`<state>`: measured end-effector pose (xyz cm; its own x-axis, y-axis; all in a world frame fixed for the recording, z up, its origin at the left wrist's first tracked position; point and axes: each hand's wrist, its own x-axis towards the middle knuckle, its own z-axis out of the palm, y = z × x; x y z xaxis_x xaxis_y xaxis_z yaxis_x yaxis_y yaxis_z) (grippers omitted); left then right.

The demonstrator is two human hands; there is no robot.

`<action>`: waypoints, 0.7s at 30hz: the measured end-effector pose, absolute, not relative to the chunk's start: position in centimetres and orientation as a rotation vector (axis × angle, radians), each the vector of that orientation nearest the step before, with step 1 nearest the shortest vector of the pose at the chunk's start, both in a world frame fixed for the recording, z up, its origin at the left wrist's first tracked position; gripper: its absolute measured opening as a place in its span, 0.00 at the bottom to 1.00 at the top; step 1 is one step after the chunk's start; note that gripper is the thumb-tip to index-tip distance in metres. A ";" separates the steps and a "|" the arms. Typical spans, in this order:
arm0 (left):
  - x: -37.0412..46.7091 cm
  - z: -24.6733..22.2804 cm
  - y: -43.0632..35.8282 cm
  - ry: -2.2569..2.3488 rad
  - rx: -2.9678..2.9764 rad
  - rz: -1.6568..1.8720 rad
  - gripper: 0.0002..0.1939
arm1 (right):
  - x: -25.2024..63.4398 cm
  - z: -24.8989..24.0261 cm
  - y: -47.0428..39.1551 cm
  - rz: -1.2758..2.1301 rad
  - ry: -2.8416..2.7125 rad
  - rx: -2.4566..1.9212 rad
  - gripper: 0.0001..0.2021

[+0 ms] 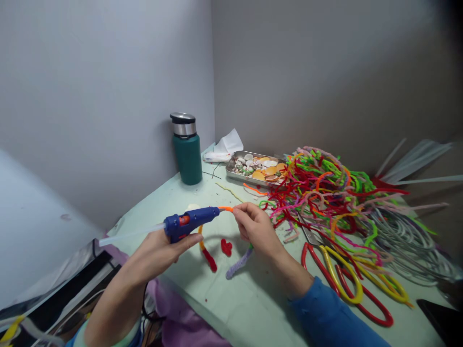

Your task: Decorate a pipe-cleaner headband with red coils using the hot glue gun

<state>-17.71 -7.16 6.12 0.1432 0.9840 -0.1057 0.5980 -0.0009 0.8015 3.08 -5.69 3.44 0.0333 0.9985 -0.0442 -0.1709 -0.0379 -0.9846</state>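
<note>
My left hand (162, 253) is wrapped around a blue hot glue gun (193, 219), with a clear glue stick (133, 233) jutting from its back. My right hand (255, 224) has thumb and forefinger pinched on a short orange fuzzy piece (226, 209), which looks like pipe cleaner, at the gun's tip. Whether the tip touches it is unclear. Below the gun, a yellow-and-red pipe cleaner strip (209, 260) shows. A lilac pipe cleaner piece (238, 264) with a green end comes out under my right hand. Between them lies a small red fuzzy shape (226, 247).
A green bottle (188, 156) stands at the back left. Behind my hands is a metal tray (231, 174) of shells beside white tissue (229, 143). A tangled pile of pipe cleaners (325, 185) fills the right, with red-and-yellow-handled scissors (327, 270) before it. The table edge (195, 311) runs near.
</note>
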 end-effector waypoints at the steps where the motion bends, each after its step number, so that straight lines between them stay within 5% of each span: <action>1: -17.7 6.1 -7.2 1.548 1.686 0.668 0.13 | 3.1 3.4 -5.7 1.290 -1.035 -1.131 0.10; 21: -21.5 5.2 -5.2 1.795 2.188 0.475 0.17 | 3.7 2.6 -5.4 1.245 -1.040 -1.168 0.09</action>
<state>-21.46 -5.17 5.15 0.1778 0.9808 0.0799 0.8918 -0.1949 0.4084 3.71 -5.35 2.63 0.0681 0.9968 -0.0421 -0.1365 -0.0324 -0.9901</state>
